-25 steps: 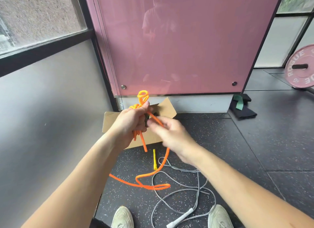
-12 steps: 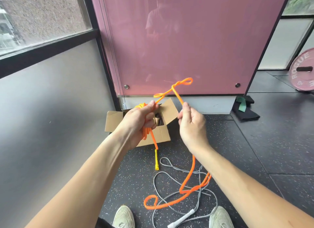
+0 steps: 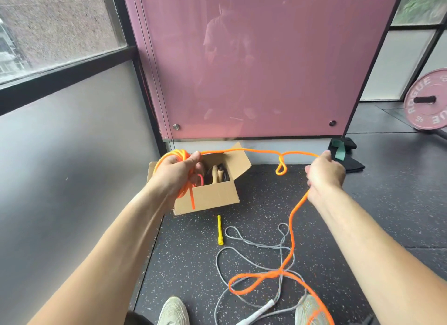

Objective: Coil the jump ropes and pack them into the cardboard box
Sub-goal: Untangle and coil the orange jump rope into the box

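Orange jump rope (image 3: 254, 150) strung wide — left hand (image 3: 177, 173) clutches coils (image 3: 174, 154), right hand (image 3: 324, 173) grips it.

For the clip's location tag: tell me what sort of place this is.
Probably a gym: a Rogue weight plate, speckled rubber floor tiles, an orange jump rope and a grey jump rope.

The jump rope (image 3: 254, 151) is showing bright orange throughout, the second rope (image 3: 280, 252) is showing pale grey with a white handle (image 3: 258, 313), and a separate handle (image 3: 219, 230) is showing yellow. The cardboard box (image 3: 210, 196) is presenting plain brown. The floor (image 3: 188, 264) is presenting black with fine pale speckles, and the wall panel (image 3: 254, 70) is presenting glossy pink.
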A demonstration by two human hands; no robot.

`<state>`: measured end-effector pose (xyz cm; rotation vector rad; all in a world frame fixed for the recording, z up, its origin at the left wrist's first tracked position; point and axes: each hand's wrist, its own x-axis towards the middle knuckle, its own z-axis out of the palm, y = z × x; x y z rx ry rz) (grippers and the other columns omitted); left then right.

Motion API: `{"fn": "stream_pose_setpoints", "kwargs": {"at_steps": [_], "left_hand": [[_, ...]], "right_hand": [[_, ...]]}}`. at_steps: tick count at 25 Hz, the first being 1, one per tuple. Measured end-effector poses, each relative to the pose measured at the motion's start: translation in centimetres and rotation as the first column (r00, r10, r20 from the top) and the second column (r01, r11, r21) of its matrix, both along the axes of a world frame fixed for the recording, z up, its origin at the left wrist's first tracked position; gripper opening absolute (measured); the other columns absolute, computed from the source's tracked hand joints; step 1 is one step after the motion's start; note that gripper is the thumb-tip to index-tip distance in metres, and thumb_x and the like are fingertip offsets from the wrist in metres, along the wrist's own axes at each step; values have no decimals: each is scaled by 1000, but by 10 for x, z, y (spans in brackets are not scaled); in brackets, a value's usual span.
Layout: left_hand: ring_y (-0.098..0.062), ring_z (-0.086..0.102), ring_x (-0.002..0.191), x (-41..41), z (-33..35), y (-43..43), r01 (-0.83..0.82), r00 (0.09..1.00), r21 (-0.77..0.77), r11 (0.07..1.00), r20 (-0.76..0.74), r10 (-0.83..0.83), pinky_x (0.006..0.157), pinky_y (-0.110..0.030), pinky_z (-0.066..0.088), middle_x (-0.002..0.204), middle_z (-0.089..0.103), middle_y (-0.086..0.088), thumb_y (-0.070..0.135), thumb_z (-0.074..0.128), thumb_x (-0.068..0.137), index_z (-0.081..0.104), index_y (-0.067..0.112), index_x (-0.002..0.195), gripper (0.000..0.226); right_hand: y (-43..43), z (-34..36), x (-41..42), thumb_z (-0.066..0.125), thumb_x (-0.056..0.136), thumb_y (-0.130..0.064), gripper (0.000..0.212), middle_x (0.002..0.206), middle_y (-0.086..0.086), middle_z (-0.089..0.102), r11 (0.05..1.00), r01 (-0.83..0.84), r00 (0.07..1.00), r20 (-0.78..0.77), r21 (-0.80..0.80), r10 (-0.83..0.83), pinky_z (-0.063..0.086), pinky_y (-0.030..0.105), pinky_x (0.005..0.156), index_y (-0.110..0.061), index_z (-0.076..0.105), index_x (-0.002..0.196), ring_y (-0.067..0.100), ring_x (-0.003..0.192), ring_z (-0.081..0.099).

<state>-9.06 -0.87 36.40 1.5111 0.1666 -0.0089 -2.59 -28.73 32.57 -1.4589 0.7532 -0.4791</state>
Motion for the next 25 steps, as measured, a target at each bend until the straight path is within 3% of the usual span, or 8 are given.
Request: {"fn": "stream_pose_setpoints", "kwargs": {"at_steps": [4, 7, 10, 13, 16, 18, 21, 25], "left_hand": [[-7, 19, 42, -5, 2, -12, 112, 988, -85, 990, -92, -120, 45, -21, 17, 54, 24, 8, 26, 50, 105, 48, 19, 74, 32], [-8, 13, 41, -13, 4, -29, 283, 930, -30, 959, -235, -282, 48, -26, 14, 53, 16, 10, 48, 56, 97, 42, 25, 66, 41], [-6, 15, 35, -21, 8, -31, 620, 669, -248, 745, -330, -666, 46, -25, 18, 46, 17, 13, 53, 56, 91, 41, 27, 59, 44], [-8, 18, 38, -25, 18, -29, 634, 602, -610, 475, 4, -798, 51, -24, 28, 48, 22, 13, 43, 58, 94, 45, 25, 64, 38], [-6, 25, 44, -15, 24, -26, 492, 839, -794, 357, 323, -439, 61, -23, 27, 53, 27, 12, 38, 48, 103, 42, 25, 72, 34], [-7, 33, 48, -2, 26, -11, 369, 925, -861, 350, 376, -49, 66, -23, 34, 53, 33, 10, 37, 40, 108, 40, 23, 72, 38], [-13, 53, 54, 12, 29, 31, 80, 870, -923, 377, 249, 425, 78, -28, 46, 55, 47, 6, 37, 39, 109, 45, 18, 70, 44], [-10, 71, 106, 18, 17, 88, -260, 718, -833, 488, 171, 675, 103, -30, 43, 98, 78, 9, 40, 30, 110, 56, 21, 95, 36]], "right_hand": [[3, -13, -4, 35, 104, -41, 54, 68, 9, 64, 990, -120, 992, -48, -78, 116, 40, 39, 67, -16, 57, 61, 26, 59, 50], [14, -20, -2, 33, 105, -42, 55, 83, 12, 67, 945, -197, 979, -99, -262, 177, 45, 39, 77, -21, 57, 61, 30, 77, 58], [10, -12, -2, 32, 108, -41, 55, 86, 13, 63, 917, -174, 985, -74, -358, 157, 41, 36, 76, -17, 60, 66, 30, 84, 58], [8, -19, -6, 33, 108, -41, 54, 83, 16, 60, 764, -426, 903, -276, -486, 328, 44, 41, 76, -10, 60, 72, 40, 92, 63], [29, -25, -19, 32, 107, -43, 57, 93, 17, 69, 504, -686, 728, -504, -525, 466, 43, 36, 78, -8, 67, 79, 37, 99, 65], [52, -17, -31, 35, 107, -45, 56, 81, 9, 71, 353, -795, 599, -553, -493, 579, 45, 30, 71, -10, 71, 81, 27, 81, 65], [76, 3, -46, 41, 104, -50, 56, 41, -9, 46, 232, -849, 483, -519, -475, 705, 31, 25, 47, -18, 60, 62, 7, 42, 43], [58, 30, -51, 43, 104, -51, 58, 37, -10, 32, 108, -886, 343, -479, -452, 808, 24, 26, 45, -18, 46, 55, 9, 36, 26]]}}
